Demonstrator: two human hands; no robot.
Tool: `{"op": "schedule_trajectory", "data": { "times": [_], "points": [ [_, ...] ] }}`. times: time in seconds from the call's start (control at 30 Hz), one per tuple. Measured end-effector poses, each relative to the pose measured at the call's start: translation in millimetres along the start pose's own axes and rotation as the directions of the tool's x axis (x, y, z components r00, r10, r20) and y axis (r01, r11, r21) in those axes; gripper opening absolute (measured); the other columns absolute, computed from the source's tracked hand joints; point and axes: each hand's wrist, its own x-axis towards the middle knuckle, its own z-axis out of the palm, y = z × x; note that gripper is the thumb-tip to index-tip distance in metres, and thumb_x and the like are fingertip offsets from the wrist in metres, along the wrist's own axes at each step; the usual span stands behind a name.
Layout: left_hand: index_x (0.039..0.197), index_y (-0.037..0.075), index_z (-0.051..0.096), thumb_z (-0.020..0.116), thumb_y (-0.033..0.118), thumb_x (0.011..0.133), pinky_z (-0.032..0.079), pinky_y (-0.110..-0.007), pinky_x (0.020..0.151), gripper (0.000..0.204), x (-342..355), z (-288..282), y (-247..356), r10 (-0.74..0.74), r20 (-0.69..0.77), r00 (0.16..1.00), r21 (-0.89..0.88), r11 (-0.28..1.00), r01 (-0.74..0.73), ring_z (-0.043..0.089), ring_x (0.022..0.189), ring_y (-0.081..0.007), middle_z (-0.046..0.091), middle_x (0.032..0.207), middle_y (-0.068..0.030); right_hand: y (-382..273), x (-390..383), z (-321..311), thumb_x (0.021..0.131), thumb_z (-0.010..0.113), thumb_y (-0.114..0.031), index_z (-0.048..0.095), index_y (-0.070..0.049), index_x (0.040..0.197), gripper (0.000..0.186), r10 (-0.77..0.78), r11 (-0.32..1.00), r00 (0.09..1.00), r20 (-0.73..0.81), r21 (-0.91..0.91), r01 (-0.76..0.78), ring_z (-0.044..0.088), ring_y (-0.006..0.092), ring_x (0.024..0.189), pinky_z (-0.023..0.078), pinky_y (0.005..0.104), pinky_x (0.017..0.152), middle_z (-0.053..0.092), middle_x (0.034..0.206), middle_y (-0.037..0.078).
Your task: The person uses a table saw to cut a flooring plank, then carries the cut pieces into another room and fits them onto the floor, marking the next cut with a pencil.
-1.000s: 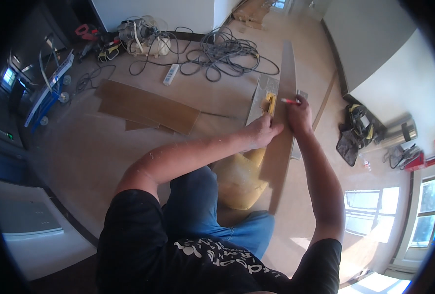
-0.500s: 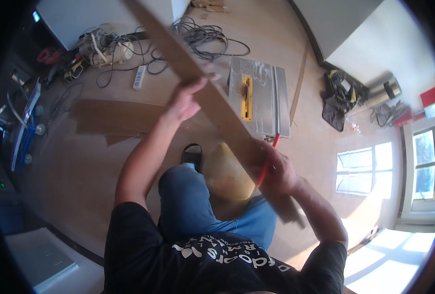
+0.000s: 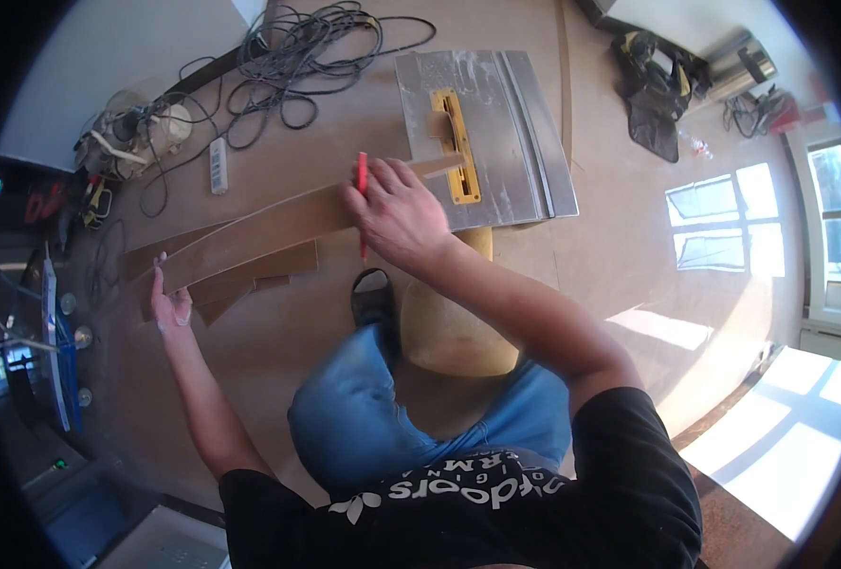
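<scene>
While half-curled, both hands [image 3: 170,305] [image 3: 402,211] hold the plank [image 3: 274,228].

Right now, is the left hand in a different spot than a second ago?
Yes. Judged against the table saw, the left hand has moved left: it was near the saw's front, and is now well away, at the long brown board's left end.

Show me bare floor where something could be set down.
The floor looks open in two patches: right of the metal tabletop, below the dark bag; and between the left forearm and the jeans. Crowded: upper left, with coiled cable, a machine and a power strip, and around the left hand, where the held board passes over other boards.
</scene>
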Motion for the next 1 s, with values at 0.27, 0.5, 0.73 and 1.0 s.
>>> {"op": "schedule_trajectory", "data": {
  "times": [0.27,0.5,0.73,1.0],
  "points": [
    [0.135,-0.001,0.058,0.059,0.011,0.101,0.061,-0.032,0.091,0.036,83,-44,-106,-0.149,-0.031,0.988,-0.119,0.982,0.145,0.066,0.117,-0.0229,0.066,0.132,-0.0120,46,51,104,0.082,0.063,-0.020,0.063,-0.006,0.100,0.023,0.147,0.988,0.989,-0.024,-0.047,-0.148,0.058,0.0303,0.116,0.042,0.0409,0.104,0.067,0.110,0.015],
    [0.135,-0.002,0.058,0.060,0.013,0.100,0.061,-0.031,0.088,0.038,117,-50,-165,-0.148,-0.194,0.970,0.029,0.987,0.157,0.066,0.114,-0.0229,0.066,0.128,-0.0132,91,35,157,0.077,0.064,-0.018,0.064,-0.010,0.094,0.018,0.147,0.988,0.979,-0.142,-0.032,-0.153,0.060,0.0280,0.113,0.046,0.0389,0.102,0.067,0.103,0.011],
    [0.133,0.000,0.060,0.063,0.014,0.099,0.062,-0.028,0.080,0.037,122,-58,-153,-0.181,-0.127,0.975,0.117,0.974,0.196,0.070,0.106,-0.0197,0.068,0.127,-0.0125,93,32,156,0.078,0.065,-0.018,0.064,-0.009,0.092,0.017,0.146,0.989,0.984,-0.103,0.010,-0.146,0.060,0.0290,0.116,0.045,0.0401,0.104,0.068,0.104,0.011],
    [0.125,0.002,0.064,0.068,0.013,0.096,0.062,-0.026,0.065,0.031,125,-60,-151,-0.237,-0.105,0.966,0.099,0.964,0.247,0.073,0.091,-0.0201,0.073,0.113,-0.0111,94,31,157,0.079,0.065,-0.020,0.065,-0.010,0.094,0.018,0.152,0.988,0.985,-0.083,-0.021,-0.154,0.059,0.0296,0.119,0.044,0.0405,0.105,0.069,0.105,0.011]
  ]
}}
